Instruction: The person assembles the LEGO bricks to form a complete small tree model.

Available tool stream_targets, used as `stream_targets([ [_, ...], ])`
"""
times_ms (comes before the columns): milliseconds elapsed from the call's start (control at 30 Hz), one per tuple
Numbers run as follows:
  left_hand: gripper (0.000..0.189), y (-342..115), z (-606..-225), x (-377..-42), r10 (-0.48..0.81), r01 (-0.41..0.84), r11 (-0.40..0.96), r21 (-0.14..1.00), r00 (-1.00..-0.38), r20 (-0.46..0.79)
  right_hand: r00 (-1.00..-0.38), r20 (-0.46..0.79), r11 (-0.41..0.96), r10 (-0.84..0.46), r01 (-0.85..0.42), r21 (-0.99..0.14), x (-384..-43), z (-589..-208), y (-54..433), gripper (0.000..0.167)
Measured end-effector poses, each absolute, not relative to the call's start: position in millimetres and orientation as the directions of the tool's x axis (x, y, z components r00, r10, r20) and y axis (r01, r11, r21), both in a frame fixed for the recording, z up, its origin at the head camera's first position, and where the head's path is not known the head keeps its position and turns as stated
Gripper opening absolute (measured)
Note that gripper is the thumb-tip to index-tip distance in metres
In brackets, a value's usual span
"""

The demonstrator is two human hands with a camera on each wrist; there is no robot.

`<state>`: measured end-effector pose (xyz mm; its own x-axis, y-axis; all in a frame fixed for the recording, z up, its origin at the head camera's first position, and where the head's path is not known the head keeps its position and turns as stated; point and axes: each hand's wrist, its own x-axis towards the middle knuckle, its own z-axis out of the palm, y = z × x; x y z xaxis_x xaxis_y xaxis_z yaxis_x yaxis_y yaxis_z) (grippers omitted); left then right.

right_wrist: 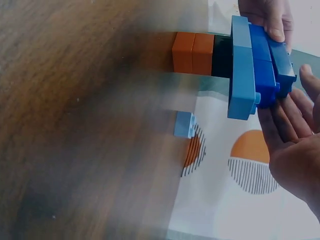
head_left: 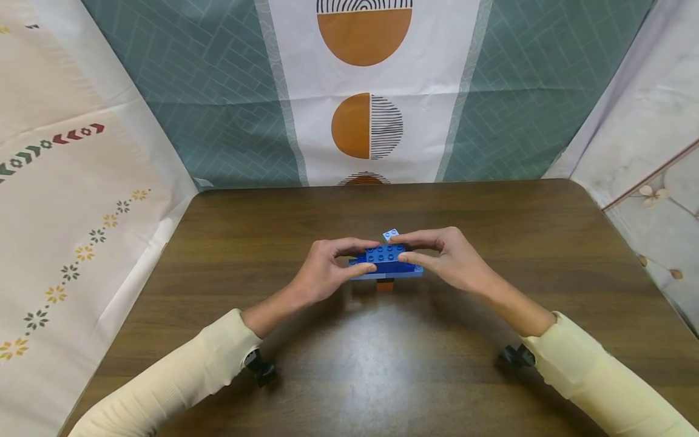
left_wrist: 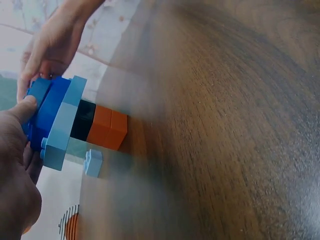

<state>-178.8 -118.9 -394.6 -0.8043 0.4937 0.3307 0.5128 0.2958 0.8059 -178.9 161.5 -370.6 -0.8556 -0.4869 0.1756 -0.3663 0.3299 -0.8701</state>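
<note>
A small brick stack stands on the wooden table [head_left: 491, 243]: an orange brick [head_left: 384, 285] at the bottom, a black brick [left_wrist: 82, 120] above it, then a long light blue plate [head_left: 414, 272] and a dark blue brick [head_left: 384, 255] on top. My left hand [head_left: 373, 256] pinches the dark blue brick's left end between thumb and forefinger. My right hand [head_left: 400, 249] pinches its right end the same way. A small light blue brick [head_left: 390, 234] lies loose on the table just behind the stack. In the right wrist view the stack [right_wrist: 241, 70] shows side-on with the small brick [right_wrist: 184, 124] near it.
Patterned cloth backdrops [head_left: 366, 91] close off the table at the back and on both sides. Bare wood stretches in front of the stack and to either side. Cream sleeves [head_left: 213, 358] cover both forearms.
</note>
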Motion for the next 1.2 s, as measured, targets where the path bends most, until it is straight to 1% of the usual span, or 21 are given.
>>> stream_targets([
  [100,0.039,-118.6,-393.6,-178.8,0.494,0.515,0.291,0.806,-0.803,0.334,-0.864,0.174,0.344,-0.473,-0.363,-0.866,-178.7,-370.9,160.9,0.032],
  [333,0.038,-118.2,-395.7,-179.1,0.495,0.512,0.276,0.814,-0.802,0.336,-0.873,0.162,0.360,-0.459,-0.349,-0.865,-178.0,-371.8,159.4,0.031],
  [633,0.038,-117.7,-399.6,-178.4,0.484,0.514,0.261,0.817,-0.802,0.350,-0.871,0.158,0.338,-0.464,-0.340,-0.878,-179.0,-375.8,159.8,0.029],
  [967,0.037,-117.1,-405.7,-177.7,0.468,0.513,0.235,0.826,-0.804,0.366,-0.873,0.160,0.336,-0.461,-0.338,-0.879,-178.9,-377.8,159.0,0.030],
  [1200,0.039,-117.0,-403.7,-177.0,0.467,0.517,0.258,0.816,-0.806,0.364,-0.874,0.154,0.336,-0.462,-0.333,-0.881,-181.2,-381.3,156.2,0.033],
])
